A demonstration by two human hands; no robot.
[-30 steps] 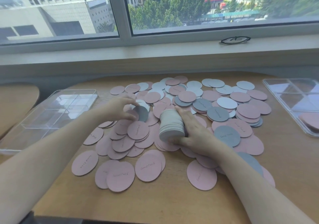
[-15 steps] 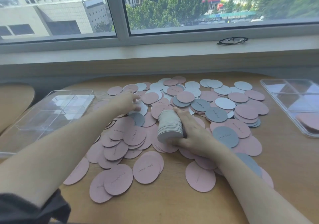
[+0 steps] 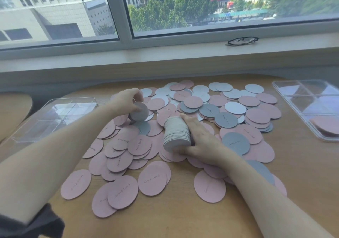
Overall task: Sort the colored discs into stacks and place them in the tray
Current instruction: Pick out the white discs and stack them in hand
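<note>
Pink, light grey and dark grey discs lie scattered over the wooden table. My right hand grips a thick stack of light grey discs, tilted on its side on the pile at the centre. My left hand pinches a light grey disc lifted off the pile, just left of the stack. A clear divided tray sits at the left. A second clear tray at the right edge holds pink discs in its near compartment.
A pair of glasses rests on the window sill behind the table. A second round tabletop shows at the far left. Bare wood lies along the near edge of the table.
My left hand moved from the pink discs up to the far left of the pile and lifted a light grey disc. The right hand stayed put with the stack.
</note>
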